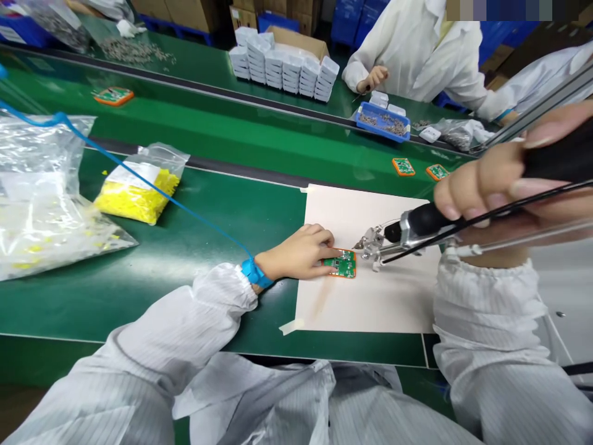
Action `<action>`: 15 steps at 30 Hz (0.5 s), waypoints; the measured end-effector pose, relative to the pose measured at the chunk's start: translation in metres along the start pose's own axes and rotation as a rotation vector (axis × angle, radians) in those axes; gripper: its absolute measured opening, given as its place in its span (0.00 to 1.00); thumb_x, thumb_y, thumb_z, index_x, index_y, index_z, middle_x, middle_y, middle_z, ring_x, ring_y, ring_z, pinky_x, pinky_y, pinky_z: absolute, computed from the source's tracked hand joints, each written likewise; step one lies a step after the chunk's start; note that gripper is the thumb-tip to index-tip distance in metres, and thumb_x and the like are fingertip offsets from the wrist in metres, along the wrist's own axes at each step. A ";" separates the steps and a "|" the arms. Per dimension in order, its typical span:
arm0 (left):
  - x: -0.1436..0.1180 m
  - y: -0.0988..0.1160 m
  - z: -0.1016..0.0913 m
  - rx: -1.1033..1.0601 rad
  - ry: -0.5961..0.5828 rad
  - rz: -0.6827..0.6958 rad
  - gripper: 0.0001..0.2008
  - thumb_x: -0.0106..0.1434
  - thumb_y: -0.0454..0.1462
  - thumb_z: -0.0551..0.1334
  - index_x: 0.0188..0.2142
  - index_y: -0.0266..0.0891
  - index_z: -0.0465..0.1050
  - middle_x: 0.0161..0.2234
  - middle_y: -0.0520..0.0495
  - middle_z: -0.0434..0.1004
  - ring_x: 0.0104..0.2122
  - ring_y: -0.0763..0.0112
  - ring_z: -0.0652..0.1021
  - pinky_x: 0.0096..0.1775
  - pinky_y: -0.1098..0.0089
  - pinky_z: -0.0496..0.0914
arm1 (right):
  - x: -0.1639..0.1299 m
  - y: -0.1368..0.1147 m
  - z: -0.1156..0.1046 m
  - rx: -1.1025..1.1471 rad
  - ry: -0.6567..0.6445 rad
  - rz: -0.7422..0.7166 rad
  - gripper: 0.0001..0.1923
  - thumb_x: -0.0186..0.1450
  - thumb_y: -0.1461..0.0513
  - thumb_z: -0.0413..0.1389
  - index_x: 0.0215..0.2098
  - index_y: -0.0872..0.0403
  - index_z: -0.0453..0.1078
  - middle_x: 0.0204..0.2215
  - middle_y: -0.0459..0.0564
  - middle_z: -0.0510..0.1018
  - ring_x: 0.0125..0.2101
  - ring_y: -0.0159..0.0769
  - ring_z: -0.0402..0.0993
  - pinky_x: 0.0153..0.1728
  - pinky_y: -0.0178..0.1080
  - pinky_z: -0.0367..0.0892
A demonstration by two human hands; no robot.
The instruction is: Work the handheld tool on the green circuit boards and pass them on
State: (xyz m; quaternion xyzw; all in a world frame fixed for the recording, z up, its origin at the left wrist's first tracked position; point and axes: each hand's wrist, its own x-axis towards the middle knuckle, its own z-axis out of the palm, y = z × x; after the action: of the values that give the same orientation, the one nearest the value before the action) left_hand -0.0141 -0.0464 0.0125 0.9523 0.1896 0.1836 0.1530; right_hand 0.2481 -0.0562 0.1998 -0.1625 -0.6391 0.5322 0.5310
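The left hand (296, 252) lies flat, fingers (319, 238) released and pressing down the green circuit board (341, 266) on the beige mat (370, 296). The right hand (500, 185) is clenched around a soldering iron (417, 225), whose tip meets the board just beyond the left fingertips

Open green bench (194, 247) between the bag of yellow parts (138, 193) and the beige mat (370, 290); mat bare below the circuit board (341, 266); soldering tool (417, 232) crossing above its right half; blue cord (152, 185) slanting across the left approach
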 end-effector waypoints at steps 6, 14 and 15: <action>0.000 0.003 -0.001 -0.010 -0.001 -0.005 0.23 0.73 0.52 0.58 0.58 0.44 0.79 0.49 0.39 0.74 0.48 0.55 0.72 0.55 0.55 0.65 | -0.001 0.017 0.022 -0.053 -0.102 0.014 0.14 0.61 0.69 0.57 0.43 0.48 0.70 0.17 0.36 0.60 0.15 0.23 0.60 0.22 0.30 0.67; 0.002 0.005 -0.004 -0.020 -0.015 -0.027 0.22 0.72 0.51 0.60 0.57 0.43 0.80 0.49 0.38 0.74 0.48 0.55 0.71 0.55 0.55 0.66 | 0.003 0.016 0.020 -0.062 -0.116 -0.004 0.11 0.59 0.68 0.61 0.36 0.49 0.66 0.15 0.37 0.55 0.13 0.23 0.53 0.19 0.30 0.63; 0.002 0.005 -0.004 -0.020 -0.019 -0.028 0.22 0.72 0.51 0.60 0.57 0.43 0.80 0.49 0.38 0.74 0.48 0.55 0.71 0.55 0.55 0.65 | 0.003 0.016 0.022 -0.077 -0.085 0.048 0.11 0.59 0.66 0.63 0.34 0.49 0.64 0.15 0.37 0.56 0.14 0.23 0.54 0.21 0.30 0.64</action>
State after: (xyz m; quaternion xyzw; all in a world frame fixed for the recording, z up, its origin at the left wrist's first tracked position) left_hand -0.0124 -0.0496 0.0184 0.9497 0.1998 0.1740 0.1669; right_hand 0.2226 -0.0594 0.1905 -0.1756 -0.6769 0.5261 0.4839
